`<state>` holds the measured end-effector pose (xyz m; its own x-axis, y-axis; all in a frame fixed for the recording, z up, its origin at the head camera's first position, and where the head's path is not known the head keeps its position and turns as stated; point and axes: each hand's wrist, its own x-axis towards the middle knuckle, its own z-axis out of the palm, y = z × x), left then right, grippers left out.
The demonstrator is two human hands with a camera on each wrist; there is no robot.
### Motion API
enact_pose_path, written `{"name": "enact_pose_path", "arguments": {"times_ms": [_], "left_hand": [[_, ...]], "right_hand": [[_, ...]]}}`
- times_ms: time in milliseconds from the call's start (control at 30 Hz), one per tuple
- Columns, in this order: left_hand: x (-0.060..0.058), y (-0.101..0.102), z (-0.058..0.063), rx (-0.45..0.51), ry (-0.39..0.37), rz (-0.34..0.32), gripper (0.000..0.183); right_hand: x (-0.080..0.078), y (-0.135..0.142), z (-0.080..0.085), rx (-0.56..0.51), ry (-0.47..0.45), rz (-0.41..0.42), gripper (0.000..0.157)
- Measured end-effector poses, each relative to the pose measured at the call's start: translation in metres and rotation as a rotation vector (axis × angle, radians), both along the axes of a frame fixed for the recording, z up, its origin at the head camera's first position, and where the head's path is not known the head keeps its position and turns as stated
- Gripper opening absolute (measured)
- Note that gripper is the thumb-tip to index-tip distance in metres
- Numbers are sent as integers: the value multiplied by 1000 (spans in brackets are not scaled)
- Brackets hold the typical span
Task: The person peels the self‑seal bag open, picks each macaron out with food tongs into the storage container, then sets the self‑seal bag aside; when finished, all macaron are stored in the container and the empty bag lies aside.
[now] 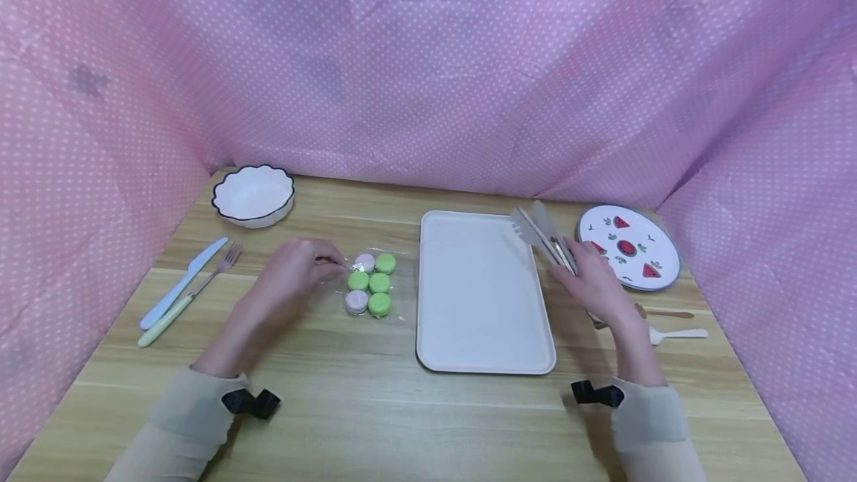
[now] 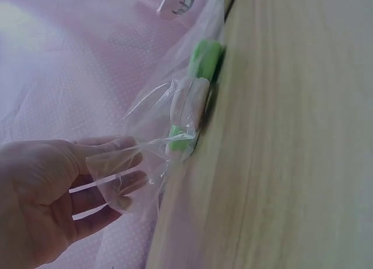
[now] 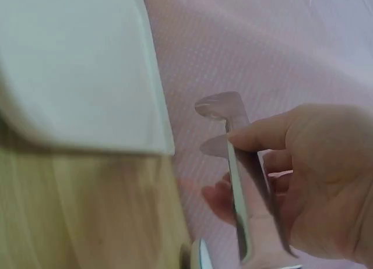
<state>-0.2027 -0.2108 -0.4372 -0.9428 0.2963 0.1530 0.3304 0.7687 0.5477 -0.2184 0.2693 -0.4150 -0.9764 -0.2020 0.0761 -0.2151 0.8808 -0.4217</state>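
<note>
My left hand (image 1: 293,271) pinches the edge of a clear plastic bag (image 2: 154,109) between thumb and fingers. Inside lie several green macarons (image 1: 379,283) and two pale purple macarons (image 1: 357,302), flat on the table left of the tray. In the left wrist view the held edge is lifted and the film stretches to the fingers. My right hand (image 1: 594,285) grips metal serving tongs (image 3: 253,202), thumb on one arm and fingers behind the other. Apart from each other, the tongs' two ends point up and left, over the right edge of a white tray (image 1: 483,296).
A scalloped white bowl (image 1: 254,195) stands at the back left. In front of it lie a blue knife (image 1: 184,283) and a green-handled fork (image 1: 175,316). A watermelon-patterned plate (image 1: 659,248) sits at the back right, with a white utensil (image 1: 683,334) and brown utensil (image 1: 672,314) below it.
</note>
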Motion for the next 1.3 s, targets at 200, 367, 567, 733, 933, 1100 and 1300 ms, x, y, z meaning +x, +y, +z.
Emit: {"name": "enact_pose_path", "arguments": {"times_ms": [200, 367, 567, 733, 933, 1100, 1300], "left_hand": [[-3, -3, 4, 4, 77, -24, 7], [-4, -5, 3, 1, 82, -15, 6], [-4, -10, 2, -23, 19, 37, 9], [-6, -12, 0, -46, -3, 65, 8], [-8, -14, -2, -86, -28, 60, 7], [-9, -16, -2, -100, -63, 59, 8], [-8, -18, 0, -113, -95, 61, 5]], "right_hand": [[6, -25, 13, -44, 49, 79, 51], [12, -53, 23, -10, 87, 198, 47], [20, -83, 29, 50, 105, 350, 41], [24, -99, 29, 92, 114, 397, 36], [25, -108, 27, 126, 129, 414, 34], [25, -113, 25, 140, 128, 426, 31], [26, -116, 27, 146, 126, 421, 30]]}}
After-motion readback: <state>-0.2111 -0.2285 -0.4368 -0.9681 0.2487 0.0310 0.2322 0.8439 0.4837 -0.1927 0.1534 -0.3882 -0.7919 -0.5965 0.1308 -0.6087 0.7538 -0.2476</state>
